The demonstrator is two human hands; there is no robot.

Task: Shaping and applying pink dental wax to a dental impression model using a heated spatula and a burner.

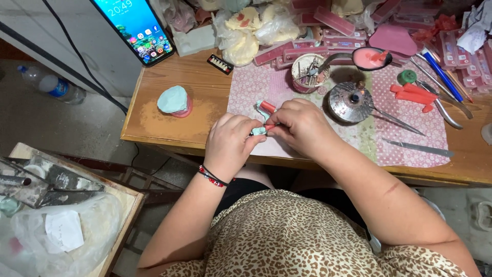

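Both of my hands meet at the front edge of the wooden table (pixel 169 128). My left hand (pixel 230 141) and my right hand (pixel 302 125) pinch a small pale green dental cast with pink wax (pixel 264 110) between their fingertips. Most of the cast is hidden by my fingers; a red-pink bit sticks out at the top. A beaded bracelet sits on my left wrist.
Another green and pink cast (pixel 174 100) lies to the left. A round metal burner (pixel 351 101), a jar of tools (pixel 306 72), a spoon of pink wax (pixel 371 58), wax sticks (pixel 412 95), metal instruments (pixel 417 147), a phone (pixel 136 28) and pink boxes (pixel 328 36) surround them.
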